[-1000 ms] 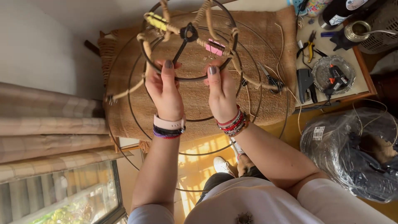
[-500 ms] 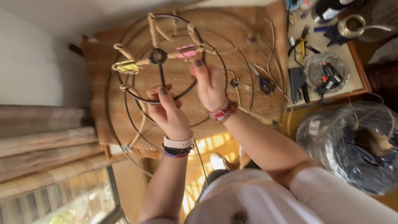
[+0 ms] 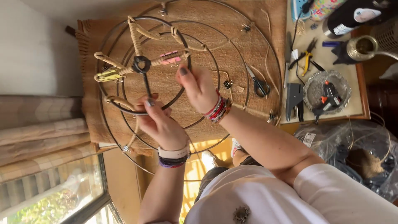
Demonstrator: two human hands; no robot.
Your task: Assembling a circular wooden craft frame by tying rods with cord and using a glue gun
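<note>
In the head view, the left hand [image 3: 159,124] pinches the lower rim of a round wire frame [image 3: 143,65] held upright over a woven jute mat [image 3: 232,54], fingers closed tight on the ring. The right hand [image 3: 199,87] grips the ring's right side, thumb and fingers curled shut around the wire. The thin smooth metal could twist in these grips, loosening the rough twine wrapped around the spokes near the black hub. Scissors [image 3: 258,83] lie on the mat to the right; a glue gun [image 3: 329,96] rests in a silver tray [image 3: 315,81].
</note>
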